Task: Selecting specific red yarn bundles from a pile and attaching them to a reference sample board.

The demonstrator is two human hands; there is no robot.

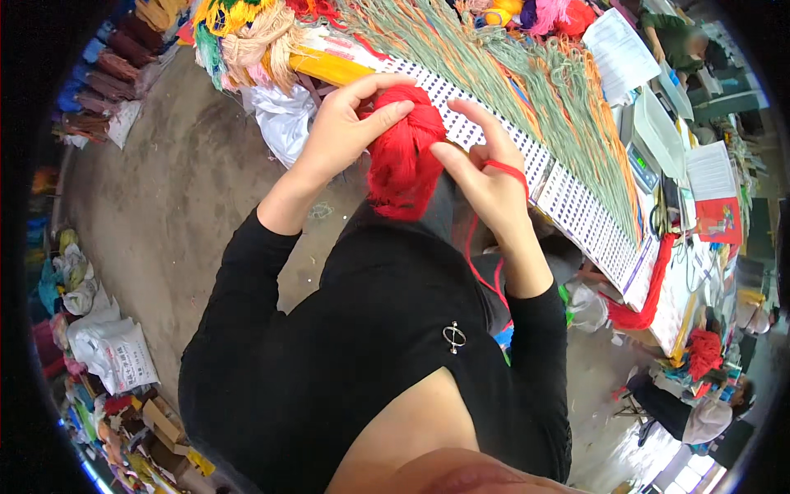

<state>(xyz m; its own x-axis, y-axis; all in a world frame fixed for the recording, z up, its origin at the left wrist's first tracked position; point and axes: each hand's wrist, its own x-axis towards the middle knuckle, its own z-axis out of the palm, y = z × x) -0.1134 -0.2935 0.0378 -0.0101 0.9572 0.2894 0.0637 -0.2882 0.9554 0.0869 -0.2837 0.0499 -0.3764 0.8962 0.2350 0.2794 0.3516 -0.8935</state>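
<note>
A thick bundle of red yarn (pixel 405 169) hangs over my lap, its loose end pointing down toward me. My left hand (pixel 350 123) is closed on its upper left side, with the thumb pressed on top. Just right of the bundle is my right hand (pixel 491 169), its thumb and index finger spread and the thumb tip beside the yarn. Around that hand's curled fingers runs a red yarn strand (pixel 505 170). A length of red strand trails down below toward my right thigh. How the strand joins the bundle is hidden.
Ahead and right, a long table carries green and orange yarn strands (pixel 485 74) and a dotted white sheet (pixel 588 218). A scale (pixel 643 169), papers (pixel 621 53) and a red skein (pixel 658 288) lie rightward. White bags (pixel 111 350) stand left. Other people appear at far right.
</note>
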